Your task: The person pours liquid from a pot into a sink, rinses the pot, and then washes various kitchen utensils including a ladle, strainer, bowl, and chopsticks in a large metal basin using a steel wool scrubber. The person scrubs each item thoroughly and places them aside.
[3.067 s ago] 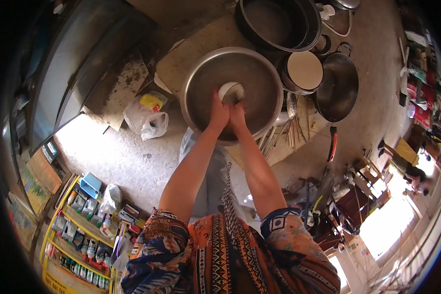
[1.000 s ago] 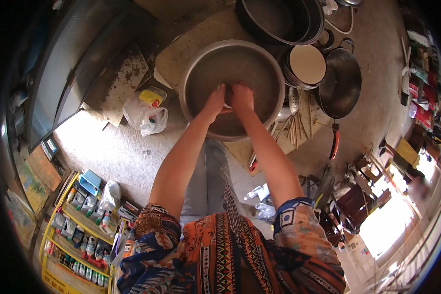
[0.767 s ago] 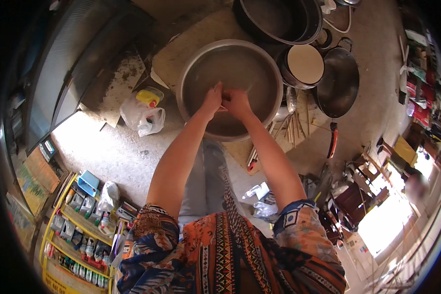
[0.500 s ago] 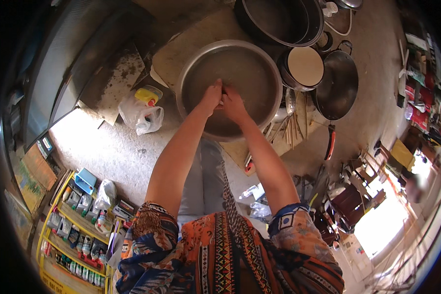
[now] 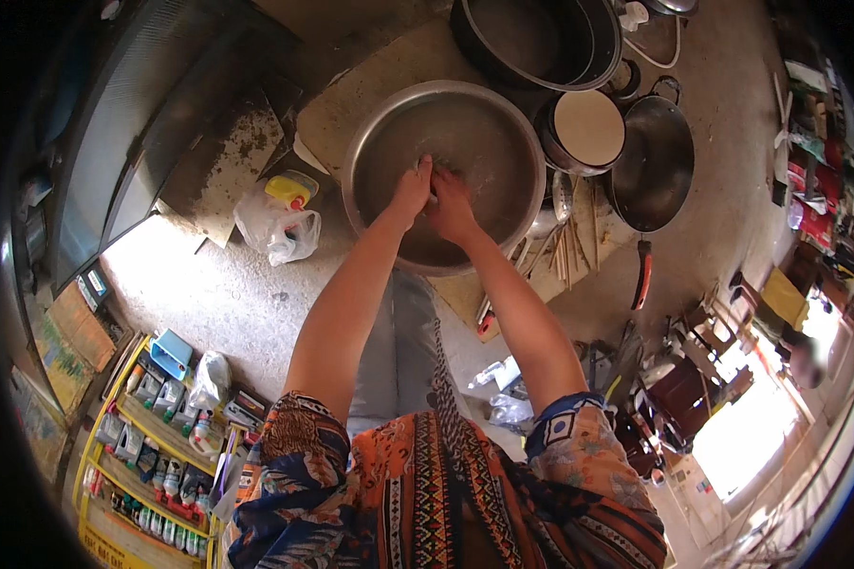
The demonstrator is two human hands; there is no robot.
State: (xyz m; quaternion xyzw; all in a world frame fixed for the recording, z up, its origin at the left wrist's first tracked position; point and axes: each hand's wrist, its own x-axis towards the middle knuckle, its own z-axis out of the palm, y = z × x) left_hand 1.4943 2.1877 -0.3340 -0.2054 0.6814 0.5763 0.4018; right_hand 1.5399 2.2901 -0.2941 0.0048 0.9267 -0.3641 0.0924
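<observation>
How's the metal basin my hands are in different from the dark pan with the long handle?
The basin is silvery grey; the pan is nearly black. The basin looks wider than the pan. The basin shows no handle, while the pan has a long handle and a small loop. Both are open-topped.

A wide metal basin (image 5: 349,180) is sitting around the left hand (image 5: 411,192) and right hand (image 5: 453,206), holding greyish water (image 5: 491,156). Between them, a pale object (image 5: 434,198) is showing, mostly hidden.
</observation>
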